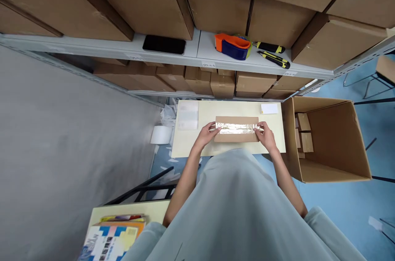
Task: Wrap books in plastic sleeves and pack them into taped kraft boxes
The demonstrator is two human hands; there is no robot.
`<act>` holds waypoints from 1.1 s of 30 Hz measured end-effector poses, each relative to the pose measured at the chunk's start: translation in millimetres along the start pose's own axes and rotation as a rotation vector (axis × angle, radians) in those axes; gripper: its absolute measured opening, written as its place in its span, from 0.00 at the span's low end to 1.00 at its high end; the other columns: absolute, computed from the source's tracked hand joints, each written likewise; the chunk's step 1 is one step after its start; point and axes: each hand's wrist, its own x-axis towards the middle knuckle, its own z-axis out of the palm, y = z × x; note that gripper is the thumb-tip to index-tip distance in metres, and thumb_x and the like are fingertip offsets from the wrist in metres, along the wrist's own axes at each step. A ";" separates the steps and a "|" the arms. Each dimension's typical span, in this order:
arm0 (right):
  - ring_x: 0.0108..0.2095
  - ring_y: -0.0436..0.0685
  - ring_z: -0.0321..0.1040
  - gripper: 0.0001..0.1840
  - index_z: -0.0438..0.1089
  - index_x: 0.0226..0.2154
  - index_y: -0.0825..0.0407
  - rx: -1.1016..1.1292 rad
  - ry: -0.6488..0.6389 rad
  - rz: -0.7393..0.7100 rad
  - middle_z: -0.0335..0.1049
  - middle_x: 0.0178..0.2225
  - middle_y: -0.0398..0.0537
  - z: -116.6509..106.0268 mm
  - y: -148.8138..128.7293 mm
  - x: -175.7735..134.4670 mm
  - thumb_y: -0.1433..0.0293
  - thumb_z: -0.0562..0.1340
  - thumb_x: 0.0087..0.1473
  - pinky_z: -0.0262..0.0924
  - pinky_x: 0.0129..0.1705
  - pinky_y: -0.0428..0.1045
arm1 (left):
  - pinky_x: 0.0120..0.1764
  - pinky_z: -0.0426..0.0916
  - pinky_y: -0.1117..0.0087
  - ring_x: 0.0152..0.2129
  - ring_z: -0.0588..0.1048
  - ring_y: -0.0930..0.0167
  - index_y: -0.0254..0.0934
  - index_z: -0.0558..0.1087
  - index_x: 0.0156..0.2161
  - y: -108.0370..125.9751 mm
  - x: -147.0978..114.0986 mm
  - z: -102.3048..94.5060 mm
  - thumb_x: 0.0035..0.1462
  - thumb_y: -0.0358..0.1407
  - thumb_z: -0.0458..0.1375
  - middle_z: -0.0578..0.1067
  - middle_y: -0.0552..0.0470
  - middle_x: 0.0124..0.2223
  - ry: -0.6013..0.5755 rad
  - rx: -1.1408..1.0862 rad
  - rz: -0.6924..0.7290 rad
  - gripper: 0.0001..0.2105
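A flat cardboard box (236,138) lies on the cream tabletop (228,108), with a strip of shiny clear packing tape (236,128) along its top. At the box's left end, my left hand (206,134) grips it, thumb on the tape and fingers curled round the edge. My right hand (266,135) holds the opposite end the same way, its thumb at the tape's right end. The undersides of my fingers and the bottom of the box are hidden. Behind my right hand lies a small white card or label stack (269,108).
To the right stands a big open carton (339,141) with several small boxes (306,142) inside. A shelf (197,49) ahead bears cartons, a black phone (164,44), an orange-and-blue tape dispenser (232,46) and two utility knives (273,58). Books (112,238) lie at lower left.
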 end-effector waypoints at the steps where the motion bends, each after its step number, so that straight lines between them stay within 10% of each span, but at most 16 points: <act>1: 0.44 0.65 0.81 0.20 0.67 0.50 0.44 -0.013 0.034 0.023 0.80 0.54 0.57 4.6 -3.1 -3.2 0.49 0.59 0.65 0.71 0.44 0.57 | 0.51 0.79 0.58 0.56 0.79 0.54 0.37 0.77 0.55 -0.8 1.8 -3.5 0.47 0.54 0.74 0.80 0.35 0.58 -0.045 -0.028 -0.003 0.34; 14: 0.40 0.68 0.81 0.18 0.68 0.55 0.42 -0.276 0.232 0.049 0.83 0.42 0.51 54.6 -74.6 -44.0 0.54 0.54 0.70 0.68 0.41 0.56 | 0.50 0.79 0.58 0.52 0.82 0.57 0.39 0.74 0.61 -13.5 6.4 -66.6 0.45 0.63 0.73 0.82 0.37 0.56 -0.288 -0.169 -0.062 0.44; 33: 0.30 0.63 0.73 0.26 0.68 0.56 0.48 -0.271 0.303 0.083 0.78 0.34 0.50 2.4 -16.3 -32.0 0.49 0.52 0.69 0.59 0.34 0.51 | 0.60 0.76 0.51 0.61 0.77 0.53 0.36 0.75 0.63 -8.8 11.2 25.0 0.51 0.54 0.74 0.77 0.35 0.65 -0.197 -0.225 -0.004 0.38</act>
